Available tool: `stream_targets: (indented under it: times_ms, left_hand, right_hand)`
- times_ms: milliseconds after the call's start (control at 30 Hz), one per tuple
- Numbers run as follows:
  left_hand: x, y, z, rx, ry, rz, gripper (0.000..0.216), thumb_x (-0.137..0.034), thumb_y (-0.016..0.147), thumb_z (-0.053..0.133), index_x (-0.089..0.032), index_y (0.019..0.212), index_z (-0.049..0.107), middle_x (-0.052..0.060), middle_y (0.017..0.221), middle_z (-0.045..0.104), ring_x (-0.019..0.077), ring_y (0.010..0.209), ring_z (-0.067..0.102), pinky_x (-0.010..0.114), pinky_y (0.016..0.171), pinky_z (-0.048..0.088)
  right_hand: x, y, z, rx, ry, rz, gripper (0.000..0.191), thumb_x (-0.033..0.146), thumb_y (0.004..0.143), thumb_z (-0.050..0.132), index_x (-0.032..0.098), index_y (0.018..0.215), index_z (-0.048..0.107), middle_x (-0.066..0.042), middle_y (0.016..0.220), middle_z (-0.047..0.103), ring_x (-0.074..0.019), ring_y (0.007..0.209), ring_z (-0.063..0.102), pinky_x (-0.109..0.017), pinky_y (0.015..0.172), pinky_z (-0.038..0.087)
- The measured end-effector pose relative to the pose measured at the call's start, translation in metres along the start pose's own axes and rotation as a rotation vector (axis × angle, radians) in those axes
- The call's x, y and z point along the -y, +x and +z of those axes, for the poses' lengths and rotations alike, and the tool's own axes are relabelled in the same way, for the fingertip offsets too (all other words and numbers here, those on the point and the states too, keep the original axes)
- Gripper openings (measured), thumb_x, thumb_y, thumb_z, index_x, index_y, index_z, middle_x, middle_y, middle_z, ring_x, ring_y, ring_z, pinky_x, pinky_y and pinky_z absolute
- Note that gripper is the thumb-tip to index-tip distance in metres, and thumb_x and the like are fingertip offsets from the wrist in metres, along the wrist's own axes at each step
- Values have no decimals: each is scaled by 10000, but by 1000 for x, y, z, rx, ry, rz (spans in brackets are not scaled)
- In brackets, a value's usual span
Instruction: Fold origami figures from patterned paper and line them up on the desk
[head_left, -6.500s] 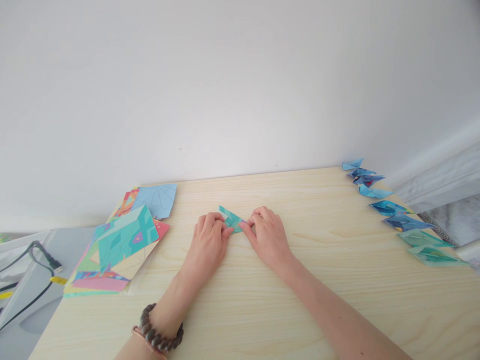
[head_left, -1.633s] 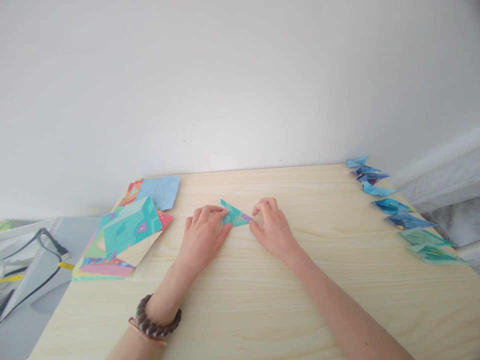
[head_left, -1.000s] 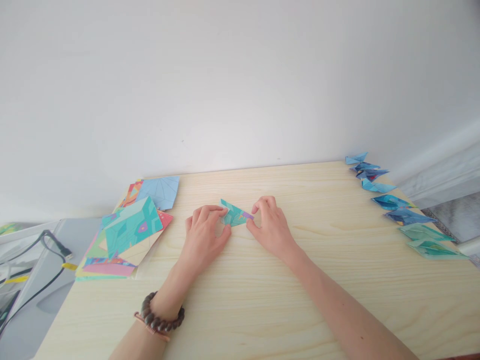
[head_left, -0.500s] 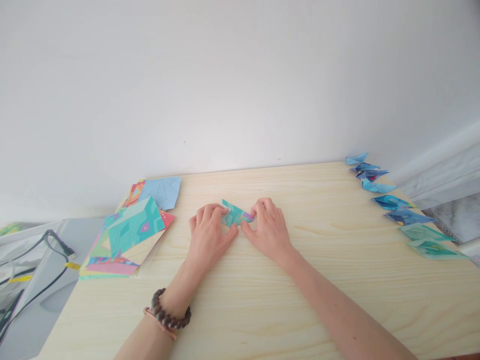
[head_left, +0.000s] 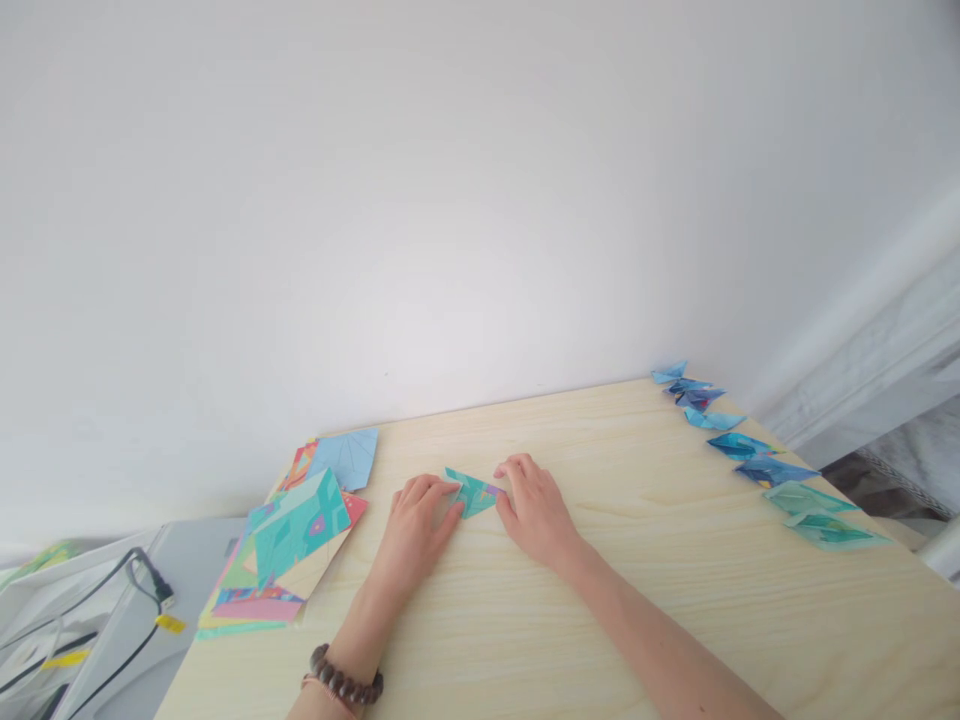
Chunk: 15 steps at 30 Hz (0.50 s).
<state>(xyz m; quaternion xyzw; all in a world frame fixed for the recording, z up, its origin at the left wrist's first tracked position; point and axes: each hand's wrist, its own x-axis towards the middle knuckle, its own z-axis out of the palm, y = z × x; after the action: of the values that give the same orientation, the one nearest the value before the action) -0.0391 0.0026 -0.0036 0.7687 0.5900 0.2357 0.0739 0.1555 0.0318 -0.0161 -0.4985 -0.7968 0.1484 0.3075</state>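
A small folded sheet of teal origami paper [head_left: 472, 493] with a purple patch lies on the table between my hands. Its outline is roughly a triangle narrowing to a tip on the right. My left hand [head_left: 420, 515], a beaded bracelet at its wrist, has the paper's left edge between thumb and fingers. At the right tip, the thumb and forefinger of my right hand [head_left: 534, 508] close on the purple end. The fingers of both hands are curled, and they cover the paper's two ends.
Loose patterned paper sheets [head_left: 296, 535] are piled at the table's left side. Several folded blue and green paper pieces [head_left: 772, 470] line the right edge. A wall [head_left: 480, 200] rises behind the wooden table [head_left: 480, 640]. Black cables [head_left: 142, 580] lie on a grey surface at far left.
The whole view has tilted upward, so everything sits lower. My right thumb has slid from the paper's lower edge towards its right tip, and more of the paper shows.
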Motion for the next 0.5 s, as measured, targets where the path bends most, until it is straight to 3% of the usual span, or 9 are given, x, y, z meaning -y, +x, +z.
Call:
stream_targets:
  times_ms: [133, 233, 367, 500]
  left_hand:
    - [5, 1, 6, -8, -52, 10, 210, -300, 847, 502, -235, 1018, 605, 54, 900, 609, 220, 949, 538, 384, 849, 429]
    - [5, -1, 9, -59, -31, -14, 292, -316, 834, 520, -243, 1109, 586, 78, 1083, 578, 240, 1047, 507, 420, 888, 419]
    - [2, -4, 7, -45, -13, -18, 298, -277, 897, 390, -286, 1108, 600, 60, 1140, 577, 238, 1104, 482, 438, 890, 415]
    - [2, -4, 4, -45, -26, -23, 344, -257, 858, 465, -285, 1190, 549, 67, 1178, 568, 253, 1137, 460, 454, 914, 402]
  right_hand:
    - [0, 0, -1, 22, 10, -29, 198, 250, 848, 496, 209, 1035, 548, -57, 996, 535, -200, 947, 495, -339, 833, 368]
    - [0, -1, 0, 52, 28, -46, 280, 352, 796, 594, 249, 1056, 583, -51, 1002, 542, -209, 952, 503, -344, 841, 372]
    - [-1, -2, 0, 54, 47, -13, 242, 304, 785, 608, 283, 1026, 621, -47, 1000, 553, -206, 946, 519, -339, 837, 378]
    - [-3, 0, -4, 94, 91, -34, 244, 247, 748, 634, 301, 985, 632, -20, 987, 574, -194, 934, 532, -331, 839, 379]
